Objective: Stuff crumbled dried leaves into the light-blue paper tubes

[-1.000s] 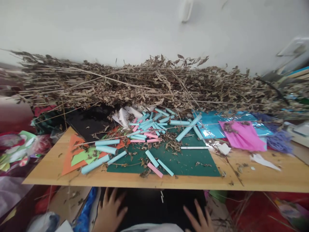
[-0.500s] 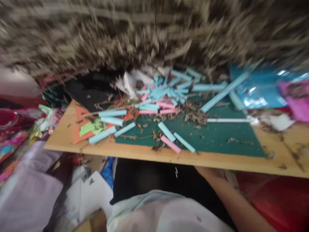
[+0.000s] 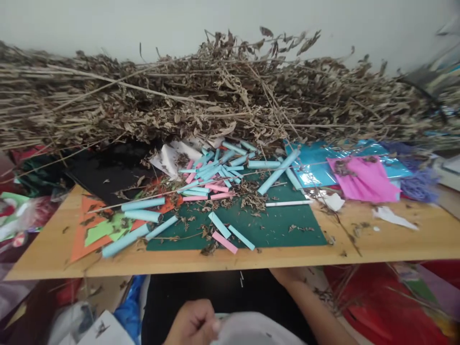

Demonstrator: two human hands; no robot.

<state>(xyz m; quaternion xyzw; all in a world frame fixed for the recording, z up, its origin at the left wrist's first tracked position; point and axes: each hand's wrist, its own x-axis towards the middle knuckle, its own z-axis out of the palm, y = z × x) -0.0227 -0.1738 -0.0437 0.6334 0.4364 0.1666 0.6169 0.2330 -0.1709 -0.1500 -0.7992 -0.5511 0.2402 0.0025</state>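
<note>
My left hand [image 3: 196,320] is closed in front of my lap, with its thumb against the edge of a pale shirt [image 3: 251,328]. Whatever its fingers hold, if anything, is hidden. My right hand [image 3: 287,275] reaches under the table's front edge, and its fingers cannot be seen. Above the hands, light blue rolled paper tubes [image 3: 275,171] and pink ones [image 3: 224,242] lie on a dark green mat [image 3: 280,230]. A thin white stick [image 3: 289,203] lies near the mat's right side.
Dried stalks and leaves [image 3: 230,96] are heaped along the back of the wooden table [image 3: 388,239]. Orange paper [image 3: 81,230] lies on the left, blue shiny wrapping [image 3: 316,172] and a pink sheet [image 3: 362,179] on the right. A red bag [image 3: 391,306] is below.
The view has tilted up, showing the wall behind the dried stalks. My left hand has come into view at the bottom. My right hand remains under the table edge.
</note>
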